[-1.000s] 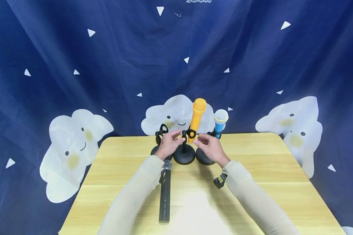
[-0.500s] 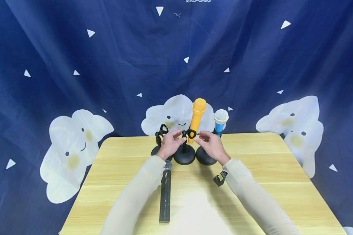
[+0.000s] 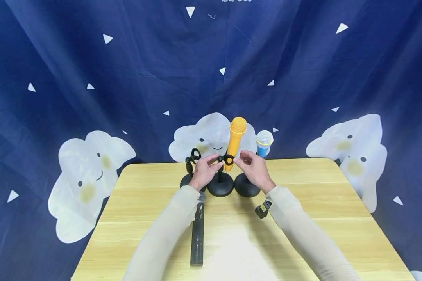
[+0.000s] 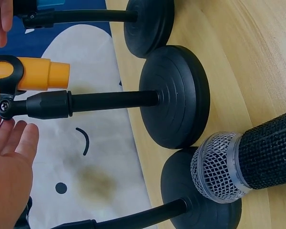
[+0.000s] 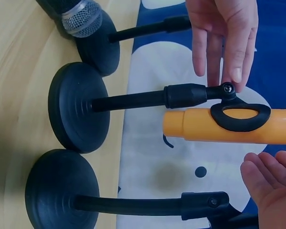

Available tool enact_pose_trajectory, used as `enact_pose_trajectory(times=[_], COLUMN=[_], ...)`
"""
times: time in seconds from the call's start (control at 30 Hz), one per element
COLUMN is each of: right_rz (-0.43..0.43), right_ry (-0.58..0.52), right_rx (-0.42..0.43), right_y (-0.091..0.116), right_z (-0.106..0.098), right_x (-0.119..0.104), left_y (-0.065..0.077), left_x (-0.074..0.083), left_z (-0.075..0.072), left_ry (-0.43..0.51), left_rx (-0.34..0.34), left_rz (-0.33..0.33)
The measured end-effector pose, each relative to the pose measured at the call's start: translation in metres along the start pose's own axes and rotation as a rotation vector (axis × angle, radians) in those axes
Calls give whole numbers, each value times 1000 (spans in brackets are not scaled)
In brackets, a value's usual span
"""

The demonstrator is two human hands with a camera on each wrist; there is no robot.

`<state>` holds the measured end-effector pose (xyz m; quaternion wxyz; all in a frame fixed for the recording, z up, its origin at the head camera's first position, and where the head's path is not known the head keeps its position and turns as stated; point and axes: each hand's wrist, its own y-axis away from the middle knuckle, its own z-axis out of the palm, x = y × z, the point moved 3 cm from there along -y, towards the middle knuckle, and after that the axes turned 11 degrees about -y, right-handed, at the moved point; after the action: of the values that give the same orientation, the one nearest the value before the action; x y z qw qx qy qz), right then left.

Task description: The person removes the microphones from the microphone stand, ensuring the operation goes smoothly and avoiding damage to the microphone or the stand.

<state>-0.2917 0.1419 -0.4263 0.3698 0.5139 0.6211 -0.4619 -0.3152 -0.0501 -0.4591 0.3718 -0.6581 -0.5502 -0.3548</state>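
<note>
An orange microphone point(image 3: 235, 140) sits tilted in the ring clip point(image 5: 264, 121) of the middle black microphone stand point(image 3: 220, 186), grille end up. My left hand point(image 3: 204, 171) pinches the stand's pivot joint just beside the clip, thumb and fingertips on either side of it. On the other side, my right hand point(image 3: 254, 168) has its fingers loosely bent and apart, close around the microphone's body without gripping it. A blue microphone with a white grille point(image 3: 264, 141) stands in the right-hand stand point(image 3: 246, 187), partly hidden behind my right hand.
The left-hand stand point(image 3: 188, 166) has a bare ring clip, partly covered by my left hand. A black microphone point(image 3: 197, 238) with a silver grille lies on the wooden table point(image 3: 144, 218) beside my left sleeve. A dark blue cloud-print curtain point(image 3: 154, 58) hangs behind the table.
My right hand has risen slightly from the orange microphone's lower end to beside the clip. My left hand keeps its place at the joint, and the microphones and stands look unmoved.
</note>
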Motion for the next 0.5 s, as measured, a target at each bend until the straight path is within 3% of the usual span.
enact_pose_trajectory(times=[0.5], right_rz=[-20], right_ry=[6], right_rx=[20], right_y=[-12], right_z=[3], right_x=[-6], left_y=[-7], left_x=[3], left_z=[0], left_ry=[-70], left_rx=[42], left_rz=[17])
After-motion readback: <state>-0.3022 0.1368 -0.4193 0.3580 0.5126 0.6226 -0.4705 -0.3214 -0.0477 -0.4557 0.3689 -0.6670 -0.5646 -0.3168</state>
